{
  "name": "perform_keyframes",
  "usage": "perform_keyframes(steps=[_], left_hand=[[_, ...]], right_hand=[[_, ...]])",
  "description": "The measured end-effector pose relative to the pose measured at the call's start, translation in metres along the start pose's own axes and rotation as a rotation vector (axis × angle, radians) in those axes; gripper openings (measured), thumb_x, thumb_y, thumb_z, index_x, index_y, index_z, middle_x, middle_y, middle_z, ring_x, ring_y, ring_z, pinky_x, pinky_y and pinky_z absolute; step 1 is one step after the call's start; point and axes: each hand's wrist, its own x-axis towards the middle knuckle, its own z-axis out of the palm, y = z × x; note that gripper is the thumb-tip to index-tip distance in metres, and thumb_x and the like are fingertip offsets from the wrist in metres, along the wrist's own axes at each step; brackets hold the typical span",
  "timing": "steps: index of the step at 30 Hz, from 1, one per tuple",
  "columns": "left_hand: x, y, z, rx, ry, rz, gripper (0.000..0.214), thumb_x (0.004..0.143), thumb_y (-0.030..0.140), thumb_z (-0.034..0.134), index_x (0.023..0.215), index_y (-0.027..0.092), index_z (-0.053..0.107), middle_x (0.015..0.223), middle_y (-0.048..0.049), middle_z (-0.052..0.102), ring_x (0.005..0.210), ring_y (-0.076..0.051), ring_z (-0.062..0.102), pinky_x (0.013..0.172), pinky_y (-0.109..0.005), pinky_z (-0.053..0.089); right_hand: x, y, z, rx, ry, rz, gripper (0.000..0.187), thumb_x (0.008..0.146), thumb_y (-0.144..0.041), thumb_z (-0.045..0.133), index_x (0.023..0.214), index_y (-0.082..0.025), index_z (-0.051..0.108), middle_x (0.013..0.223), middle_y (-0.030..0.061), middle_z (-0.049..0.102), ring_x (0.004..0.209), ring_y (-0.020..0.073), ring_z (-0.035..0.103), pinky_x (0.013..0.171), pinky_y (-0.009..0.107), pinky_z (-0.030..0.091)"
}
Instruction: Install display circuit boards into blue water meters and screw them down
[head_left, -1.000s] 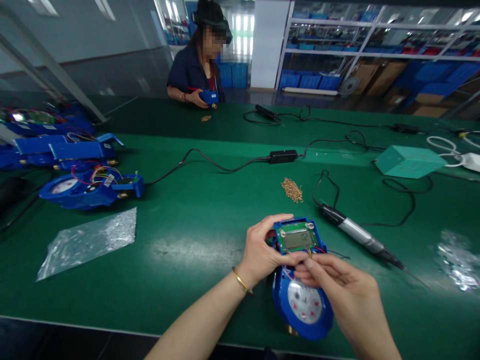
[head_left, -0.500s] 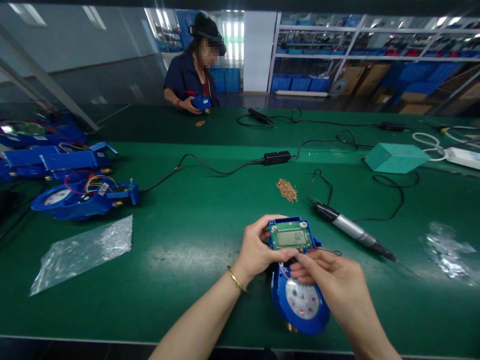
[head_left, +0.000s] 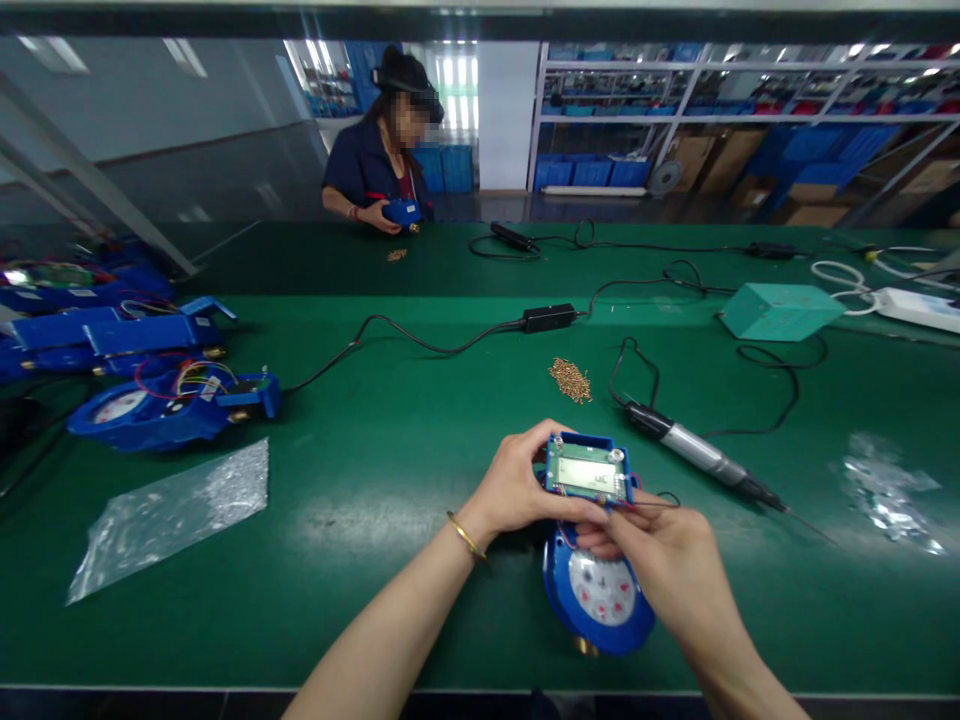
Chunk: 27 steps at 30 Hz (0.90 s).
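The blue meter [head_left: 600, 590] is held over the green table [head_left: 397, 570] near its front edge. Red marks dot its white dial [head_left: 601, 570]; the digits on its display [head_left: 587, 473] are too glary to read. The left hand [head_left: 517, 490] clasps the display housing [head_left: 589, 440]; the right hand [head_left: 667, 550] curls below, its grip hidden. Beyond lie 1 pile of screws [head_left: 570, 380] and 1 screwdriver [head_left: 705, 457].

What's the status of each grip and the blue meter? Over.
Left grip holding blue meter by its display housing. Right grip at housing's lower edge, pinch partly hidden. Circuit board exposed. Corded driver lying apart, to the right.
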Motion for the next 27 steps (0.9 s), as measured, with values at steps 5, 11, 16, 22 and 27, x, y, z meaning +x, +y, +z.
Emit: perform_keyframes(steps=[5, 11, 16, 22, 27], left_hand=[[0.000, 0.000, 0.002, 0.182, 0.045, 0.061, 0.059, 0.059, 0.051, 0.086, 0.102, 0.018, 0.064, 0.091, -0.0030, 0.072, 0.080, -0.019, 0.066, 0.078, -0.030, 0.053], [0.001, -0.019, 0.014, 0.231, 0.158, 0.155, 0.061, 0.054, 0.056, 0.085, 0.094, 0.016, 0.064, 0.085, -0.0016, 0.070, 0.088, -0.024, 0.069, 0.112, -0.045, 0.040], [0.002, -0.021, 0.018, 0.246, 0.225, 0.210, 0.057, 0.056, 0.054, 0.084, 0.094, 0.017, 0.062, 0.081, 0.0010, 0.070, 0.078, -0.021, 0.071, 0.119, -0.050, 0.033], [0.000, -0.015, 0.019, 0.388, 0.320, 0.304, 0.057, 0.059, 0.050, 0.086, 0.099, 0.019, 0.061, 0.088, -0.0005, 0.072, 0.080, -0.022, 0.072, 0.119, -0.056, 0.032], [-0.004, -0.012, 0.021, 0.466, 0.407, 0.297, 0.056, 0.061, 0.052, 0.085, 0.098, 0.019, 0.059, 0.083, 0.0007, 0.070, 0.072, -0.019, 0.071, 0.119, -0.061, 0.028]], right_hand=[[-0.001, 0.004, -0.002, 0.009, 0.007, 0.021, 0.048, 0.051, -0.060, 0.083, 0.059, -0.013, 0.073, 0.058, 0.0143, 0.070, 0.048, 0.0234, 0.068, 0.048, 0.027, 0.059], [0.002, 0.004, -0.006, -0.016, -0.075, -0.012, 0.051, 0.056, -0.065, 0.081, 0.060, -0.015, 0.073, 0.061, 0.0140, 0.072, 0.055, 0.0267, 0.071, 0.055, 0.034, 0.063], [-0.017, 0.017, -0.023, -0.052, -0.100, -0.136, 0.046, 0.072, -0.059, 0.076, 0.087, -0.016, 0.075, 0.076, 0.0108, 0.076, 0.068, 0.0261, 0.074, 0.065, 0.035, 0.064], [-0.037, 0.011, -0.045, -0.714, 0.429, -0.849, 0.013, 0.088, -0.027, 0.070, 0.098, -0.021, 0.068, 0.083, 0.0033, 0.071, 0.057, 0.0123, 0.065, 0.050, 0.021, 0.051], [-0.018, 0.013, -0.032, -1.100, 0.608, -1.272, 0.027, 0.080, -0.009, 0.078, 0.103, -0.015, 0.064, 0.102, 0.0116, 0.070, 0.076, 0.0185, 0.069, 0.068, 0.028, 0.051]])
